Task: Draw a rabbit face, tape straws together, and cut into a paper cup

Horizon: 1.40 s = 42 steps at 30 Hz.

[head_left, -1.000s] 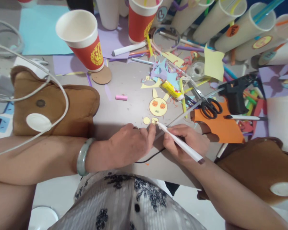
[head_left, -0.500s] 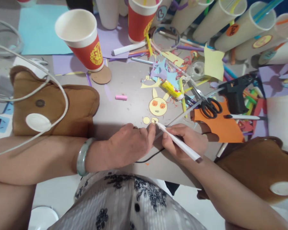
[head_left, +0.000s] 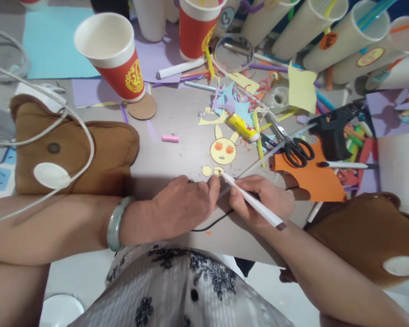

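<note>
A white marker (head_left: 257,206) is gripped by the fingers (head_left: 236,200) of the right hand (head_left: 274,200), its tip brought to a small yellow paper circle (head_left: 218,170). That circle is laid on the surface (head_left: 180,159) just beyond the left hand (head_left: 177,204), whose extended index finger is placed at its near edge; the other fingers are curled, and whether anything is pinched beneath them cannot be told. A second yellow circle (head_left: 206,170) is set just to the left, and a yellow paper rabbit head (head_left: 223,151) just beyond both. Farther off, a red-and-white paper cup (head_left: 119,68) is stood beside a cardboard disc (head_left: 142,109). In the far row, blue straws (head_left: 371,17) are held in one tall pale cup (head_left: 352,43), a yellow straw (head_left: 330,9) in its left neighbour (head_left: 296,36).
</note>
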### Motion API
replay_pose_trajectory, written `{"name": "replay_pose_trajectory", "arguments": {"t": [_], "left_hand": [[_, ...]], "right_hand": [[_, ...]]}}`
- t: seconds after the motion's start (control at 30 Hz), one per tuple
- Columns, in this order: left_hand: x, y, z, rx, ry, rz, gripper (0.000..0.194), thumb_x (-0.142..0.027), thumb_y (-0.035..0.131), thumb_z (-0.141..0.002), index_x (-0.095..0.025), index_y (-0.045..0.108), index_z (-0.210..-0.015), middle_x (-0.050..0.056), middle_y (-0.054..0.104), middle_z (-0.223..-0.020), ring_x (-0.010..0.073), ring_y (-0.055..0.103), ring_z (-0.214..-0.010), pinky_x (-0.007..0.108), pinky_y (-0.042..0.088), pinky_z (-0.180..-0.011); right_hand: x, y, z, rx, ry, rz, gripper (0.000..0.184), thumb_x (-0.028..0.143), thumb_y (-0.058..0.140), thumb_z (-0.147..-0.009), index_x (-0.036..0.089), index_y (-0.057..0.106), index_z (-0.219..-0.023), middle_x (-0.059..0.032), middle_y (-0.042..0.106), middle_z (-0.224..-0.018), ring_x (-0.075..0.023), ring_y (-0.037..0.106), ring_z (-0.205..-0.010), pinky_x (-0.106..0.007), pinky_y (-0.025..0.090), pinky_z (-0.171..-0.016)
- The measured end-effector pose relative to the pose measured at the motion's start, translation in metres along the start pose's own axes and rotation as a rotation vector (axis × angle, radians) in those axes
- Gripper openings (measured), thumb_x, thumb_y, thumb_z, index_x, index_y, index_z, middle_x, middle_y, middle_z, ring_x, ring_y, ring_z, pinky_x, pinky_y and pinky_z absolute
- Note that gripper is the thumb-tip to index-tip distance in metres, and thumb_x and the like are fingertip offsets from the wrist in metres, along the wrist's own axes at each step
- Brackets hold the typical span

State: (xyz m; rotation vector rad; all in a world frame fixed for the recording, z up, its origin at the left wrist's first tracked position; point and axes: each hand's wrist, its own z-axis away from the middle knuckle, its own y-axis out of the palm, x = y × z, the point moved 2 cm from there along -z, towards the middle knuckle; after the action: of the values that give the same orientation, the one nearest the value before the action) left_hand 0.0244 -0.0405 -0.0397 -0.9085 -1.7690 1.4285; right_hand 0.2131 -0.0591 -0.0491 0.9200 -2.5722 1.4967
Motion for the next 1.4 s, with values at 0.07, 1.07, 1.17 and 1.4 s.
{"name": "replay_pose_trajectory", "arguments": {"t": [0.07, 1.07, 1.17, 1.4], "left_hand": [[-0.0001, -0.0001, -0.0001, 0.014, -0.003, -0.001, 0.046, -0.033, 0.059, -0.100, -0.002, 0.068, -0.132, 0.001, 0.060, -0.062, 0.0146, 0.060, -0.049, 0.029, 0.040, -0.052], [-0.0008, -0.0003, 0.0000, 0.075, 0.003, 0.011, 0.044, -0.029, 0.056, -0.102, 0.000, 0.062, -0.135, 0.002, 0.063, -0.066, 0.0146, 0.060, -0.053, 0.029, 0.040, -0.055], [-0.0007, -0.0006, -0.0001, 0.079, 0.005, 0.015, 0.047, -0.032, 0.055, -0.103, 0.001, 0.061, -0.136, 0.003, 0.063, -0.066, 0.0146, 0.060, -0.053, 0.029, 0.039, -0.055], [-0.0017, 0.0007, -0.0003, 0.117, -0.004, 0.026, 0.045, -0.028, 0.054, -0.103, 0.000, 0.058, -0.138, 0.002, 0.062, -0.066, 0.0145, 0.059, -0.054, 0.029, 0.039, -0.056]], "right_hand": [[0.0004, -0.0001, -0.0009, 0.008, 0.008, 0.006, 0.004, 0.024, 0.065, -0.091, 0.023, 0.062, -0.089, -0.0012, 0.078, -0.073, -0.0153, 0.072, -0.056, -0.025, 0.046, -0.044], [0.0005, -0.0028, -0.0038, 0.016, 0.024, -0.049, 0.007, 0.020, 0.066, -0.085, 0.024, 0.061, -0.085, 0.0012, 0.074, -0.069, -0.0146, 0.069, -0.053, -0.024, 0.043, -0.041], [0.0014, -0.0033, -0.0040, 0.009, 0.020, -0.060, 0.009, 0.019, 0.067, -0.085, 0.024, 0.060, -0.085, 0.0015, 0.074, -0.068, -0.0140, 0.068, -0.051, -0.024, 0.043, -0.041], [0.0011, -0.0025, -0.0015, 0.005, 0.018, -0.079, 0.008, 0.019, 0.068, -0.085, 0.025, 0.062, -0.087, 0.0016, 0.075, -0.070, -0.0138, 0.069, -0.053, -0.024, 0.046, -0.044]]}}
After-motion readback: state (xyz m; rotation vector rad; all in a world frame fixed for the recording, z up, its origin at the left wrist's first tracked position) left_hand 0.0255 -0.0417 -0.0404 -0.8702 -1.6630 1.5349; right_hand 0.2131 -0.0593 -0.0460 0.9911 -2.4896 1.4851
